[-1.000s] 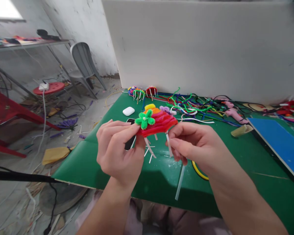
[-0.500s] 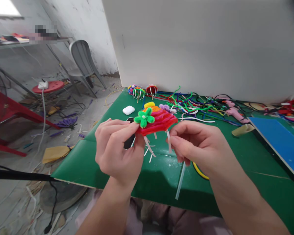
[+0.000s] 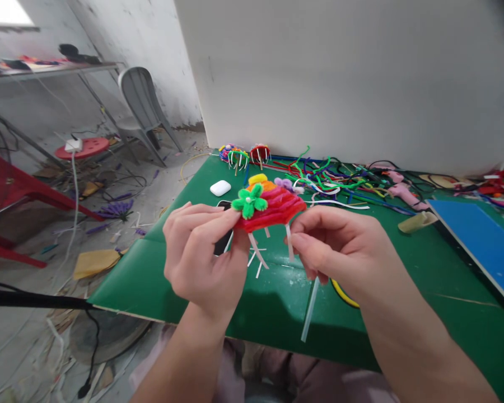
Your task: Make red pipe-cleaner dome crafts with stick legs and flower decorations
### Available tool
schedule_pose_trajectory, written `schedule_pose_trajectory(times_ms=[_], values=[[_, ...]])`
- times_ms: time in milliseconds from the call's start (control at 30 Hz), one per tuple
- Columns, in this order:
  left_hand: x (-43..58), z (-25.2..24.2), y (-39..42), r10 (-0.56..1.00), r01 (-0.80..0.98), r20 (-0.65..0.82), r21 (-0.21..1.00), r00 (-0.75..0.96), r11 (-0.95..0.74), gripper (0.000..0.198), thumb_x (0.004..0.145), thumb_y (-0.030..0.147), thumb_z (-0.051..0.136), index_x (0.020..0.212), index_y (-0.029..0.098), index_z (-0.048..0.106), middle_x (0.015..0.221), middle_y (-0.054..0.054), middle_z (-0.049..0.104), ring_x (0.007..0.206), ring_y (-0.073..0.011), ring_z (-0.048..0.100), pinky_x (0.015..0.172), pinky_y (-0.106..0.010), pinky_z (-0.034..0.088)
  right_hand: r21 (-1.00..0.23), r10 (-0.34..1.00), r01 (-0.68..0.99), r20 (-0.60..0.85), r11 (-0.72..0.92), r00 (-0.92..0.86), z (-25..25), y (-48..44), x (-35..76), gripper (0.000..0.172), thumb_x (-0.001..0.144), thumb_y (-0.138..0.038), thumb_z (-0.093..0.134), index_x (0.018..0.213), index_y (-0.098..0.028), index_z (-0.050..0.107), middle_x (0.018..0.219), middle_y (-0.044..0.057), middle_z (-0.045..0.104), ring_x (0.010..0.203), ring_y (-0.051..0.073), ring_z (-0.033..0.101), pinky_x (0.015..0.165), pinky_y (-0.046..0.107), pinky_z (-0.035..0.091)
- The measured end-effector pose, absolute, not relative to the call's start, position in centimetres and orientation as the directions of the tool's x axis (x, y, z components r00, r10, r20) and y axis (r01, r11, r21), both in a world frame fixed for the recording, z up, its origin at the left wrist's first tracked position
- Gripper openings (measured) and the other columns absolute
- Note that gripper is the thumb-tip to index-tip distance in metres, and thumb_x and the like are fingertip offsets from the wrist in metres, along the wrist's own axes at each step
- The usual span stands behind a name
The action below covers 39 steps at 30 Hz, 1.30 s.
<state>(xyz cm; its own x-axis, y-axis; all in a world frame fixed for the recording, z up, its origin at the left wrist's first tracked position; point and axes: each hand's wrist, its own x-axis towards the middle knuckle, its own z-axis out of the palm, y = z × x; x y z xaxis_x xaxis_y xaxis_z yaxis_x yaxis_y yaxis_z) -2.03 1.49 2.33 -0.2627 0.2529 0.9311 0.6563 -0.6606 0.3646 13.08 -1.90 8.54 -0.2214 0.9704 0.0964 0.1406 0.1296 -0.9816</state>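
The red craft [image 3: 277, 212] was held above the worktop [image 3: 273, 308], its near edge clamped between the thumb and fingers of the left hand [image 3: 205, 254]. The right hand [image 3: 331, 243] was set apart from the left, its curled fingers brought to a white strip [image 3: 289, 238] hanging from the craft's right edge; whether the strip was pinched cannot be told. A green flower [image 3: 250, 201] was fixed beside the left fingertips. Below the right hand, a clear stick [image 3: 309, 310] and part of a yellow ring [image 3: 345, 294] were seen. A phone [image 3: 222, 243] was partly hidden behind the left hand, and a white case [image 3: 220, 188] was placed beyond it. Farther back, pipe cleaners [image 3: 319, 174] were heaped beside a pink glue gun [image 3: 403, 195], with a blue board [image 3: 483, 235] laid to the right
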Motion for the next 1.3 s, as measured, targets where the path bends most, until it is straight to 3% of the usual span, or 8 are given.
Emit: schedule_pose_trajectory(times_ms=[133, 933, 1300], values=[[-1.98, 2.23, 1.85, 0.193, 0.653, 0.947, 0.317, -0.257, -0.688, 0.027, 0.068, 0.006, 0.069, 0.085, 0.025, 0.062, 0.075, 0.005, 0.058, 0.074, -0.0129, 0.058, 0.078, -0.039, 0.048, -0.973, 0.97, 0.191, 0.086, 0.131, -0.227, 8.84, -1.99, 13.06, 0.01, 0.078, -0.015, 0.057, 0.068, -0.019, 0.057, 0.05, -0.006, 0.05, 0.042, 0.006, 0.046, 0.037, 0.016, 0.036], [-2.2, 2.42, 1.54, 0.228, 0.684, 0.944, 0.329, -0.236, -0.651, 0.024, 0.072, 0.007, 0.068, 0.084, 0.026, 0.06, 0.075, 0.005, 0.059, 0.075, -0.0126, 0.059, 0.076, -0.04, 0.05, -0.963, 0.972, 0.207, 0.13, 0.171, -0.194, 8.65, -1.88, 12.96, 0.008, 0.077, -0.016, 0.058, 0.07, -0.02, 0.058, 0.052, -0.006, 0.052, 0.042, 0.006, 0.047, 0.038, 0.017, 0.039], [-2.17, 2.29, 1.67, 0.226, 0.654, 0.942, 0.334, -0.247, -0.679, 0.027, 0.07, 0.006, 0.069, 0.086, 0.026, 0.062, 0.075, 0.005, 0.059, 0.075, -0.0135, 0.059, 0.075, -0.04, 0.05, -0.902, 0.956, 0.336, 0.208, 0.27, -0.209, 8.7, -2.07, 12.89, 0.008, 0.078, -0.016, 0.057, 0.071, -0.02, 0.058, 0.066, -0.004, 0.059, 0.048, 0.006, 0.049, 0.042, 0.018, 0.039]])
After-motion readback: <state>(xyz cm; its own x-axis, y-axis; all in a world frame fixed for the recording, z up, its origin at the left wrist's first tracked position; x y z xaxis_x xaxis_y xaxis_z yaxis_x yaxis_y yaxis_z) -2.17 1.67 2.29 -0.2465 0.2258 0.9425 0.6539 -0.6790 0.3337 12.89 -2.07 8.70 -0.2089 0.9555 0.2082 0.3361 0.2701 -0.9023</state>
